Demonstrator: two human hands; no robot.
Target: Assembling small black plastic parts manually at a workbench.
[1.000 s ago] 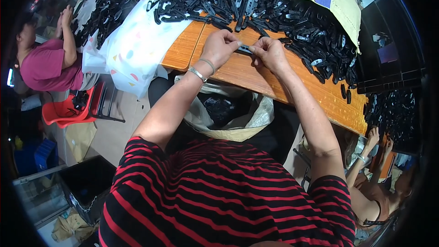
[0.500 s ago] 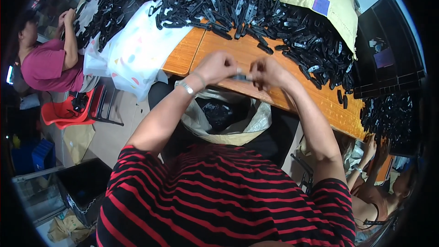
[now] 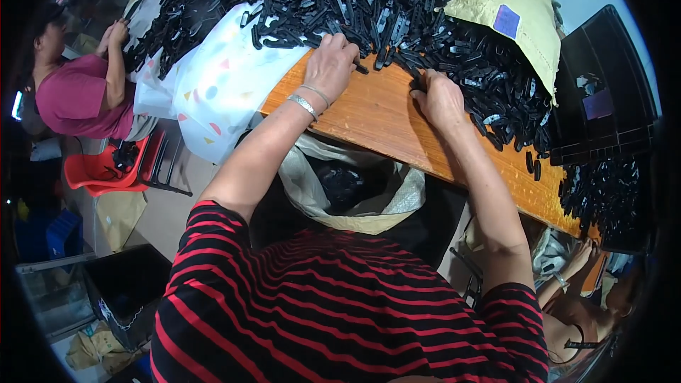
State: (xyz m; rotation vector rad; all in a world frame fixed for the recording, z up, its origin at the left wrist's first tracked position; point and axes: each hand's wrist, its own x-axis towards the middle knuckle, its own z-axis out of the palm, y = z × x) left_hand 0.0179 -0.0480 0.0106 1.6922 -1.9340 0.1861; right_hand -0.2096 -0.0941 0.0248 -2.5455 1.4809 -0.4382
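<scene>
A large heap of small, long black plastic pieces (image 3: 312, 0) covers the far part of the wooden table (image 3: 383, 117). At the heap's near edge, my left hand (image 3: 330, 67) reaches in with fingers curled down around a black plastic piece (image 3: 362, 69); its fingertips are partly hidden. To the right, my right hand (image 3: 441, 98) pinches another black plastic piece (image 3: 417, 85) between thumb and fingers, beside the heap. Below the table edge, an open woven sack (image 3: 305, 188) sits before me with a dark bundle (image 3: 344, 181) inside.
A white patterned plastic sheet (image 3: 220, 85) hangs over the table at left. A yellowish sack (image 3: 496, 0) lies on the heap at right, near a black bin (image 3: 596, 92). One person (image 3: 78, 103) works at left beside a red chair (image 3: 106, 174), another person (image 3: 567, 312) at lower right.
Both hands have parted from their meeting place above the table's near edge and moved forward to the heap. Each now closes on a black plastic piece there.
</scene>
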